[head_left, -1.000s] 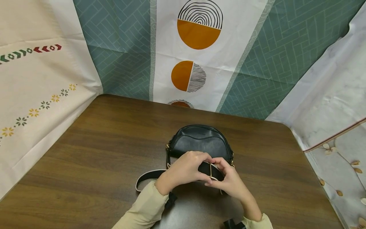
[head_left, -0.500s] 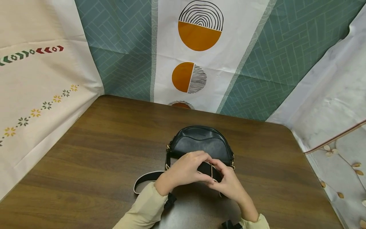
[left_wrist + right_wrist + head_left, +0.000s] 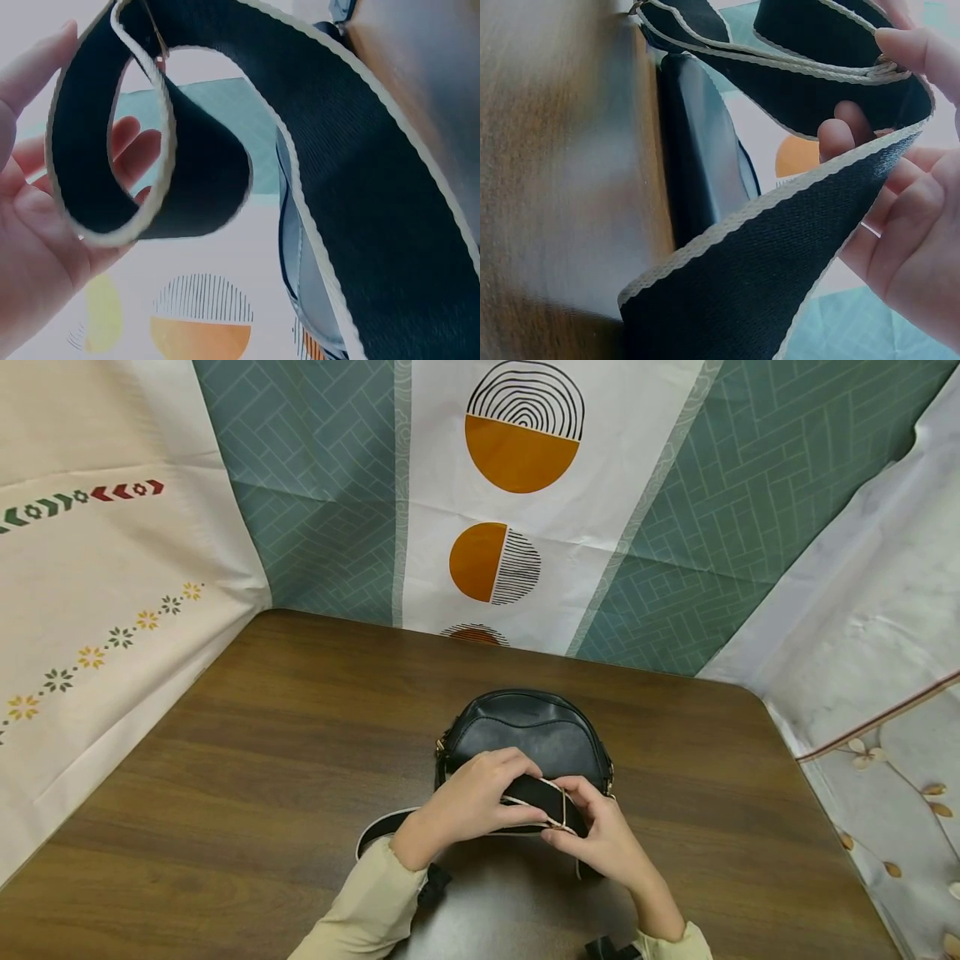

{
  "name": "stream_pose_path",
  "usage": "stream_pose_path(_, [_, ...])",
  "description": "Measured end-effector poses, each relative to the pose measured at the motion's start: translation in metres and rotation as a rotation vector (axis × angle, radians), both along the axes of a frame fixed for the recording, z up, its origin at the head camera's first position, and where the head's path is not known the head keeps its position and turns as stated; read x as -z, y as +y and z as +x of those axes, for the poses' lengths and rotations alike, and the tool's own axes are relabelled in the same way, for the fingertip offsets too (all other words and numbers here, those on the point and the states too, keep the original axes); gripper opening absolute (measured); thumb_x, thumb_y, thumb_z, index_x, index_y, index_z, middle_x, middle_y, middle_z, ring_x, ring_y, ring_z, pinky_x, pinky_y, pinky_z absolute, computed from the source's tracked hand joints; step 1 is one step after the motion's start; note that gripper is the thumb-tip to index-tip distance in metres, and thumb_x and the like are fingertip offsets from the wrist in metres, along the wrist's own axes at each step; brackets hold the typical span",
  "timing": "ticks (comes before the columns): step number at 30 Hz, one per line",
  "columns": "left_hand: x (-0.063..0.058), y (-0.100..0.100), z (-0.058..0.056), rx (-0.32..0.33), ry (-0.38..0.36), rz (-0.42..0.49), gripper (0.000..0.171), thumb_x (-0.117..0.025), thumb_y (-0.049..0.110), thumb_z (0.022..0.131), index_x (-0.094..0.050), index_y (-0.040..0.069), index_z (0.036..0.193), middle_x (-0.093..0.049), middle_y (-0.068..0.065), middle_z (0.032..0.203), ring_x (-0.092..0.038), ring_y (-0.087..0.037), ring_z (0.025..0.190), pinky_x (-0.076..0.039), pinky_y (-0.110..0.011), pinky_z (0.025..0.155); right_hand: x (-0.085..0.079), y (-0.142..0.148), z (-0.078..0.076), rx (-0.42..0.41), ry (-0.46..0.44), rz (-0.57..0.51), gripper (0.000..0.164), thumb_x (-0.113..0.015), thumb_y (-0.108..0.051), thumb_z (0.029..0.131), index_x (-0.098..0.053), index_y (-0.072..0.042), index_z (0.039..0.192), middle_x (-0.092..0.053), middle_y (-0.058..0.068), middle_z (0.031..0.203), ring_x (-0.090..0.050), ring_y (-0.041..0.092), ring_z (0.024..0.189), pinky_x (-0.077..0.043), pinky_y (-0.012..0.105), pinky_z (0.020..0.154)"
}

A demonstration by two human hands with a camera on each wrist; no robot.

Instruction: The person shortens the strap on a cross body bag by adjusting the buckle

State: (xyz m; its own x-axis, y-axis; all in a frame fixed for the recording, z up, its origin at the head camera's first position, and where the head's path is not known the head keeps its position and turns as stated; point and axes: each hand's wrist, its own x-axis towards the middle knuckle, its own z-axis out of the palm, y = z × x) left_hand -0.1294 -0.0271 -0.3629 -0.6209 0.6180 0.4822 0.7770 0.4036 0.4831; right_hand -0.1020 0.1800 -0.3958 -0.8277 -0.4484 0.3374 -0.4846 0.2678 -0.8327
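A black half-round handbag [image 3: 525, 739] stands on the wooden table with its black, white-edged shoulder strap [image 3: 531, 792] in front of it. My left hand [image 3: 476, 802] holds the strap by its edges between thumb and fingers. Close beside it, my right hand [image 3: 611, 835] pinches the strap at a gold-coloured slider buckle [image 3: 563, 810]. In the left wrist view, a loop of the strap [image 3: 202, 172] hangs in front of the left hand's fingers [image 3: 139, 154]. The right wrist view shows layers of strap gathered under the right thumb [image 3: 922, 56].
Another strap loop [image 3: 375, 831] lies on the table [image 3: 262, 777] to the left. Gold rings [image 3: 441, 745] sit at the bag's sides. Patterned cloths [image 3: 322, 527] hang behind the table and on both sides.
My left hand has shifted slightly left, away from the right hand, and the fingertips have separated. More of the strap and the slider buckle now shows between them. The bag has stayed in place.
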Motion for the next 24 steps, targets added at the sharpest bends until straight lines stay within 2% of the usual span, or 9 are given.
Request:
stream_pose_path(10, [0.005, -0.012, 0.001, -0.040, -0.048, 0.009, 0.042, -0.072, 0.034, 0.074, -0.058, 0.008, 0.104, -0.058, 0.001, 0.098, -0.053, -0.008, 0.086, -0.043, -0.022, 0.075, 0.002, 0.002, 0.001, 0.021, 0.010, 0.013, 0.044, -0.070, 0.002, 0.070, -0.048, -0.004, 0.107, -0.062, 0.004, 0.090, -0.056, 0.012, 0.071, -0.045, 0.026, 0.060])
stream_pose_path(15, [0.007, -0.020, 0.000, -0.080, -0.062, -0.014, 0.051, -0.073, 0.036, 0.072, -0.056, 0.007, 0.109, -0.056, 0.000, 0.102, -0.052, -0.008, 0.091, -0.043, -0.023, 0.079, 0.001, 0.003, 0.001, 0.012, -0.031, -0.016, 0.044, -0.068, 0.006, 0.070, -0.045, -0.002, 0.106, -0.061, 0.006, 0.088, -0.056, 0.012, 0.070, -0.046, 0.026, 0.059])
stream_pose_path(19, [0.010, -0.026, 0.001, -0.093, -0.116, -0.029, 0.055, -0.073, 0.037, 0.072, -0.055, 0.006, 0.113, -0.055, 0.000, 0.106, -0.052, -0.008, 0.087, -0.043, -0.024, 0.077, 0.002, 0.003, 0.001, 0.001, -0.051, -0.048, 0.044, -0.066, 0.009, 0.069, -0.043, 0.000, 0.106, -0.060, 0.007, 0.085, -0.055, 0.011, 0.069, -0.046, 0.027, 0.058])
stream_pose_path(24, [0.014, -0.031, 0.003, -0.102, -0.186, -0.033, 0.056, -0.073, 0.035, 0.073, -0.052, 0.006, 0.115, -0.054, -0.001, 0.108, -0.052, -0.009, 0.092, -0.044, -0.026, 0.079, 0.002, 0.005, 0.000, -0.005, -0.036, -0.055, 0.045, -0.066, 0.010, 0.069, -0.043, 0.000, 0.106, -0.061, 0.007, 0.083, -0.055, 0.011, 0.068, -0.046, 0.027, 0.058])
